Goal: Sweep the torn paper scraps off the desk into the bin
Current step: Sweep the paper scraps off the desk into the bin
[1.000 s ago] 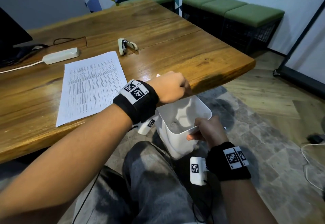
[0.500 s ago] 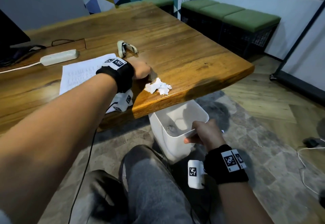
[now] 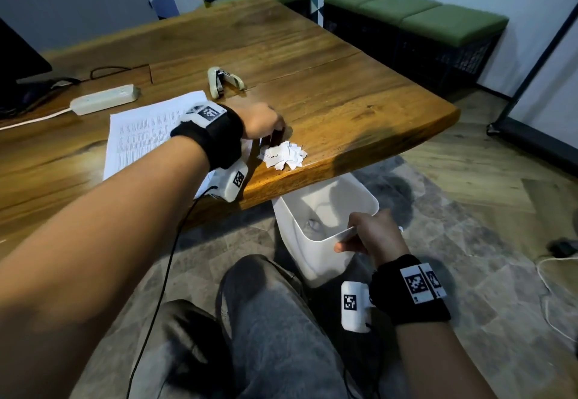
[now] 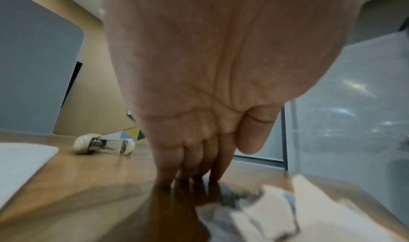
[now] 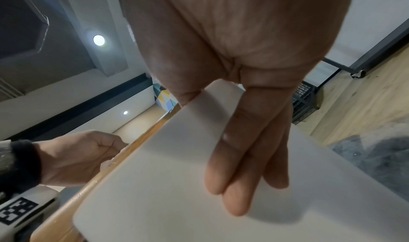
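Scraps (image 3: pixel 283 155): I see a small heap of torn white paper bits, jagged-edged, lying near the desk's front edge, just right of my left hand and touching its fingertips.
Left hand (image 3: pixel 262 120): released, gripping nothing; fingers (image 4: pixel 192 156) straight and together, tips down on the wood behind the heap.
Right hand (image 3: pixel 373 236): grasping the bin's near rim, thumb on one side of the wall, straight fingers (image 5: pixel 247 160) flat on the other.
Bin (image 3: pixel 325 207): white smooth plastic, rounded-rectangular, tilted, held below the desk edge under the heap.
Desk (image 3: pixel 328 85): glossy brown wood, visible grain, rounded corner.
Other items: printed sheet (image 3: pixel 144 135), cream stapler (image 3: pixel 223 81) and white power strip (image 3: pixel 104 99) farther back.
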`<state>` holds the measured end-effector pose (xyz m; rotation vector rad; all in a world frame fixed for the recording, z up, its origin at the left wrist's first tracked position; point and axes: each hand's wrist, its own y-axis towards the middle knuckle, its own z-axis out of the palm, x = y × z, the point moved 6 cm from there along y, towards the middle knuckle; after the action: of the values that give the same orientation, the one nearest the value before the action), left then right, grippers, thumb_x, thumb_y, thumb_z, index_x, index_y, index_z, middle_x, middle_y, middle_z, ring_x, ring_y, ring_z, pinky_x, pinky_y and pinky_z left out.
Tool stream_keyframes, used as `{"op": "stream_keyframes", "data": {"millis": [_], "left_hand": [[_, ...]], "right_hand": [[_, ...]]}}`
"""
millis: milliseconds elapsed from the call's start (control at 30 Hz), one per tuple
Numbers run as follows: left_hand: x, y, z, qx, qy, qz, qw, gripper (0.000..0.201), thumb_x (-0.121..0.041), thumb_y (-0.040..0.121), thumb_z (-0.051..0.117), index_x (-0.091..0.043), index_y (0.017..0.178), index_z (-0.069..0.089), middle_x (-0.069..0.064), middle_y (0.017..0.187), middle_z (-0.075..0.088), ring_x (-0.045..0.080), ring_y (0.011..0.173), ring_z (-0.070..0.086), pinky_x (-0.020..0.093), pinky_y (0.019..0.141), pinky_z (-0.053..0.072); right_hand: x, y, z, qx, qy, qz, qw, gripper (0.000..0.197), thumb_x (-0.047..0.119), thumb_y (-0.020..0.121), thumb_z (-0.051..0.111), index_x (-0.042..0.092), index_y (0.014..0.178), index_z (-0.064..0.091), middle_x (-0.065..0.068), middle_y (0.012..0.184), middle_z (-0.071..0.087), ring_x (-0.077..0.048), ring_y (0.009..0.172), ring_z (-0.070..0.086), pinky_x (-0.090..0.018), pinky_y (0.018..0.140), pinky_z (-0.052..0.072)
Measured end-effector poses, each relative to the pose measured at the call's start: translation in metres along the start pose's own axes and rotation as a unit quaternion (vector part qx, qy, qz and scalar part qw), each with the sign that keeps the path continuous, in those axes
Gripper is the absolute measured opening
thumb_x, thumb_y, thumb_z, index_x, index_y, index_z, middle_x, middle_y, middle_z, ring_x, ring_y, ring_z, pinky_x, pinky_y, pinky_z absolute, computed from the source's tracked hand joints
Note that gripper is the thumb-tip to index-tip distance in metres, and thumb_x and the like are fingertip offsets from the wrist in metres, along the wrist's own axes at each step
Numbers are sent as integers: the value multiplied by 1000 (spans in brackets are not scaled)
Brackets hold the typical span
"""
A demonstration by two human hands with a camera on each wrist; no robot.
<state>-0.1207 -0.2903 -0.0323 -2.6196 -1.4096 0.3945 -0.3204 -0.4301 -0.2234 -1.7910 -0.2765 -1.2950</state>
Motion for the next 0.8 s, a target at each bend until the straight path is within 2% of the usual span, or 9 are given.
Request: {"op": "stream_keyframes", "data": {"millis": [67,200,267,367,433,533,633,733,800], "left_hand": [[-6,1,11,17,-6,-1,1000,42,-23,97,44,-1,129,61,20,135,60,35,123,57,30,89,42],[-31,0,27,31,53,84,995,43,-29,95,49,-2,125,64,19,132,62,25,98,54,34,90,44],[-38,-8,29,36,32,94,994,40,-21,98,46,-2,130,61,17,137,59,26,106,56,31,91,43],[-31,-12,16,23,85,119,989,45,-3,99,38,-2,143,48,17,148,48,31,134,47,38,111,37],[-8,-6,-1,-12,145,86,986,45,-8,99,40,-1,142,49,20,146,50,34,134,48,44,110,40],[26,-9,-7,-23,136,-23,990,42,-21,96,46,2,126,61,23,132,61,38,122,57,37,93,46],[16,-23,9,22,145,21,989,38,-18,97,44,4,120,64,22,120,64,30,102,58,30,70,43],[-4,-38,21,95,116,53,987,34,-7,98,41,8,116,65,21,120,65,31,109,61,33,89,45],[-16,-48,25,102,108,52,988,31,-8,98,44,8,112,66,21,110,65,31,100,60,36,93,44]], "right_hand": [[-1,1,1,0,2,0,1000,59,3,75,55,-12,132,51,-44,108,69,-49,54,78,-55,57,69],[-3,1,0,-7,-5,-6,1000,64,5,70,55,-13,131,53,-43,109,68,-49,54,78,-48,52,68],[-5,2,0,-3,-3,-4,1000,65,5,70,55,-17,131,54,-44,110,69,-49,53,78,-47,50,67],[-4,1,0,-3,-10,-7,1000,57,-1,77,54,-19,131,55,-42,101,70,-43,46,76,-39,43,63],[-4,1,-2,-6,-19,-5,1000,52,-2,80,54,-16,130,56,-39,97,71,-41,45,76,-38,41,62],[-5,-1,-3,-4,-20,-3,1000,49,-2,83,53,-12,131,54,-41,103,72,-41,48,78,-32,37,56],[-4,-1,1,2,-17,-10,1000,52,-2,83,52,-15,133,55,-47,116,70,-38,43,76,-28,35,52],[-5,-2,5,4,-16,-14,1000,52,-2,83,51,-16,134,54,-48,115,69,-44,56,79,-29,34,52],[-8,-3,6,4,-8,-6,1000,54,0,83,51,-16,134,53,-49,114,69,-47,66,78,-30,36,54]]}}
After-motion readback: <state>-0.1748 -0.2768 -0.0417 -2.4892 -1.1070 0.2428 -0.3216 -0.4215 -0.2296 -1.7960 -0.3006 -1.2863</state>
